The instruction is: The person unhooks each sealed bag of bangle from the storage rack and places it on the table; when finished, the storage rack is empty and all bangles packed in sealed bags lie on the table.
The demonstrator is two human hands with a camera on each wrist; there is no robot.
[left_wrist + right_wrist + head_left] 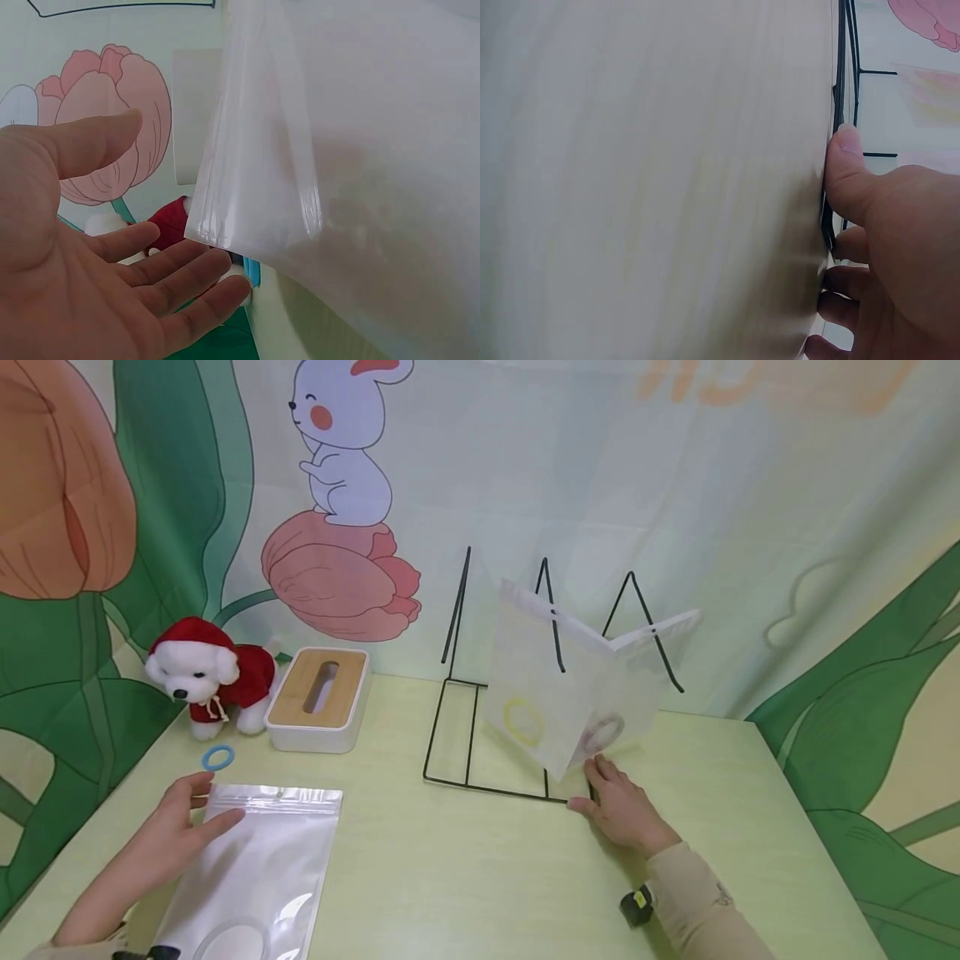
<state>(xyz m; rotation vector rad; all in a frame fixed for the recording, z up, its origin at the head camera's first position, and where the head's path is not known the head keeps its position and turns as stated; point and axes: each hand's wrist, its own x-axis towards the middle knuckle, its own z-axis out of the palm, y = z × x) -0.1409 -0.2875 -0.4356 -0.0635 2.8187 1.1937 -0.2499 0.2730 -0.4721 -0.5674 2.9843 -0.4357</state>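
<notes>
On the pale green tabletop (420, 868) the left hand (168, 835) is lying with straight, relaxed fingers on the top left corner of a flat clear zip bag (255, 860). It is only touching the bag, not gripping it; the left wrist view is showing the open palm beside the bag's edge. A pale ring (228, 939) is visible through the lower part of this bag.

The right hand (618, 810) is resting at the front right corner of a black wire rack (457, 727). Its fingers are touching the wire base and the lower corner of the frosted bags (562, 693) that are standing in the rack. Whether it is pinching a bag or only pressing there, I cannot tell.

As I judge it, two bags are already standing in the rack, one with a yellow ring (522, 720) and one with a brownish ring (603, 732). The flat bag is not yet in the rack, and a blue ring (217, 757) is lying loose on the tabletop just beyond the left hand.

Further left, a toy dog in a red coat (206, 672) and a tissue box with a wooden lid (318, 697) are standing near the wall cloth. Nothing is lying between the flat bag and the rack; the upright wires (551, 610) may be catching a bag going in.
</notes>
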